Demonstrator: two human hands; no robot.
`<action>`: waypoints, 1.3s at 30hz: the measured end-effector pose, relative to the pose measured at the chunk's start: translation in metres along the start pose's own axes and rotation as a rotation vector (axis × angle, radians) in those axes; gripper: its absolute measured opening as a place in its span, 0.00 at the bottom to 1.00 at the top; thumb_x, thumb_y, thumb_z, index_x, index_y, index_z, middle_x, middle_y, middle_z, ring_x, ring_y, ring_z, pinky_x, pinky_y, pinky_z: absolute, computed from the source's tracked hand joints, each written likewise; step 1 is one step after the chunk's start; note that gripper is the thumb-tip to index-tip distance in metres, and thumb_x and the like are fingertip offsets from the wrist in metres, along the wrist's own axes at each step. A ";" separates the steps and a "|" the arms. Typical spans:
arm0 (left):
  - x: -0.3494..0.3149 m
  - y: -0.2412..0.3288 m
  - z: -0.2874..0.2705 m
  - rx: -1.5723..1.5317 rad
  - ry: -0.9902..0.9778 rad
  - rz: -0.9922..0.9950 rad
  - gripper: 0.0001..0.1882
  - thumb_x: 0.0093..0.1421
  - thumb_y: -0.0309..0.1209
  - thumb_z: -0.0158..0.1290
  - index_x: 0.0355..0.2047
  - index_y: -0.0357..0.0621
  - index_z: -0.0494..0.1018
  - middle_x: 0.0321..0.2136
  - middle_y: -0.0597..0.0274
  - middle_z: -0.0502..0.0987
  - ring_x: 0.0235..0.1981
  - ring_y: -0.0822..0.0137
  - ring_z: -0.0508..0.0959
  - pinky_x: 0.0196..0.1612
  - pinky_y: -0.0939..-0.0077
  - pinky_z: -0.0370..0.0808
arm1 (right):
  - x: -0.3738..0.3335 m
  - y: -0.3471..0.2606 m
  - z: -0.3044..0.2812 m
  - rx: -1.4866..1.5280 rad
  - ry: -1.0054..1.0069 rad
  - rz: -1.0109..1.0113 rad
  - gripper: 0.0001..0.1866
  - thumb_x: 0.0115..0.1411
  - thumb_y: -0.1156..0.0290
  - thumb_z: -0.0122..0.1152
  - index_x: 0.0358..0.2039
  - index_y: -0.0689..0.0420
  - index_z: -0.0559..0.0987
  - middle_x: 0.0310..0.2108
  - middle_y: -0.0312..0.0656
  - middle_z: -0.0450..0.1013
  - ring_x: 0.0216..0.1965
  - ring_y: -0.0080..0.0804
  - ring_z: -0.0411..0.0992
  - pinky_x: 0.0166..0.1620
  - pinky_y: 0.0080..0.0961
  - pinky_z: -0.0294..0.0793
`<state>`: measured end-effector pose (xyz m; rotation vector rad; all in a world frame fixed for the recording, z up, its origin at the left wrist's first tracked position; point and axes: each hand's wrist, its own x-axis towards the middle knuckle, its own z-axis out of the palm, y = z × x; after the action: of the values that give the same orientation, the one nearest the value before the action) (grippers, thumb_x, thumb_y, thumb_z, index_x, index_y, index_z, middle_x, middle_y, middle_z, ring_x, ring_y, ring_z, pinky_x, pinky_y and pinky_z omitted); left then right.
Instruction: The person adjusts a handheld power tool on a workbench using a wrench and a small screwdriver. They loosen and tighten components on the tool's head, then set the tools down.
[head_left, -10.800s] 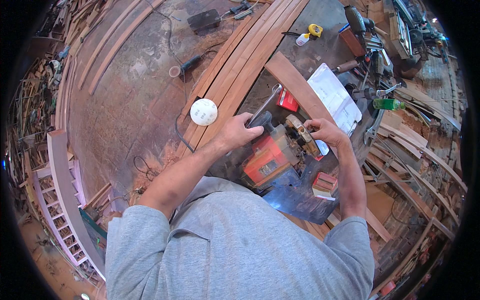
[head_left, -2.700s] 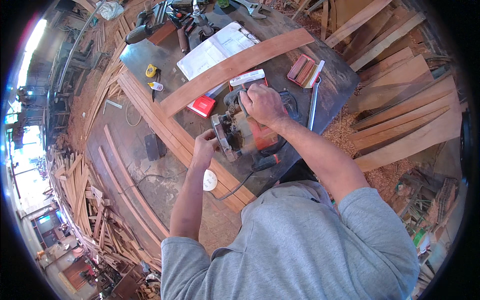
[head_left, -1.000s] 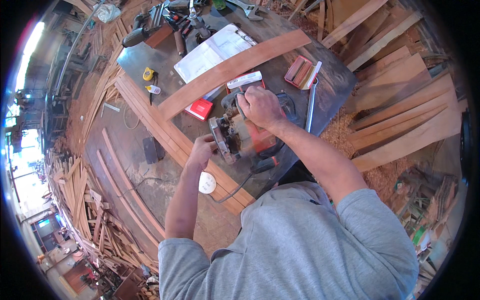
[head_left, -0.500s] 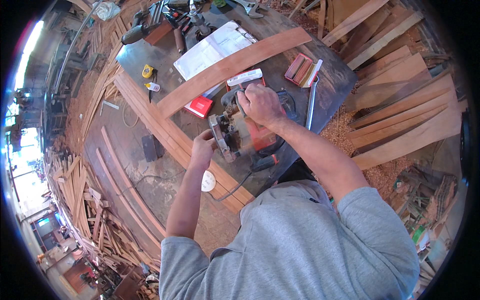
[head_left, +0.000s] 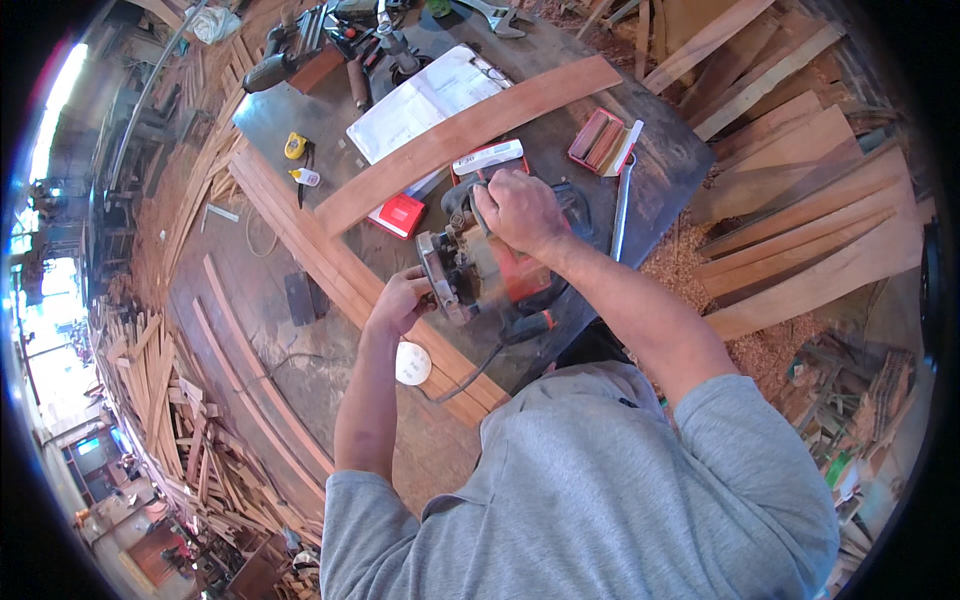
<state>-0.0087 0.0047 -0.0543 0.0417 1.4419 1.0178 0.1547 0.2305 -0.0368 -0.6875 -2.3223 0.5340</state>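
A red and grey router (head_left: pixel 510 262) lies tipped on its side on the dark workbench, its metal base plate (head_left: pixel 440 278) turned to the left. My right hand (head_left: pixel 520 210) is closed round its handle from above. At the outer face of the base plate is my left hand (head_left: pixel 402 300), its fingers bent and the tips partly hidden; what they pinch cannot be made out. Beyond the router lie a curved wooden board (head_left: pixel 470 115) and a red box (head_left: pixel 402 213). Under my left forearm, a white round disc (head_left: pixel 412 364) rests on long wooden strips (head_left: pixel 365 300).
A steel wrench (head_left: pixel 624 215) and an open red case (head_left: pixel 602 140) lie right of the router. Papers (head_left: pixel 430 95), a yellow tape measure (head_left: pixel 295 145) and a small glue bottle (head_left: pixel 306 177) are farther off. A black cord (head_left: pixel 470 380) crosses the strips. Boards (head_left: pixel 800 250) lean at the right.
My left hand has shifted slightly left along the base plate, and the router's base has moved a little left with it. My right hand keeps its grip.
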 end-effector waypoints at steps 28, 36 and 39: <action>-0.008 -0.012 0.018 0.030 0.109 0.309 0.08 0.60 0.18 0.60 0.39 0.41 0.79 0.36 0.65 0.82 0.37 0.71 0.81 0.45 0.71 0.79 | -0.001 0.001 0.002 -0.019 0.013 -0.037 0.16 0.63 0.64 0.63 0.21 0.56 0.75 0.24 0.44 0.72 0.29 0.46 0.76 0.34 0.43 0.78; -0.002 -0.021 0.007 0.021 0.102 0.333 0.18 0.57 0.15 0.59 0.49 0.37 0.80 0.43 0.63 0.83 0.41 0.71 0.82 0.47 0.75 0.78 | -0.002 0.001 0.001 -0.020 0.008 -0.025 0.15 0.63 0.63 0.63 0.22 0.56 0.75 0.24 0.45 0.73 0.29 0.47 0.76 0.34 0.43 0.78; -0.006 -0.018 0.008 0.243 0.128 0.404 0.18 0.57 0.17 0.60 0.49 0.36 0.80 0.41 0.63 0.83 0.41 0.72 0.81 0.44 0.77 0.77 | -0.001 -0.001 0.001 -0.015 0.000 -0.017 0.16 0.64 0.63 0.63 0.22 0.57 0.75 0.24 0.45 0.73 0.29 0.47 0.76 0.35 0.44 0.77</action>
<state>0.0092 -0.0056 -0.0582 0.4679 1.7097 1.1796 0.1547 0.2293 -0.0377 -0.6735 -2.3321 0.5093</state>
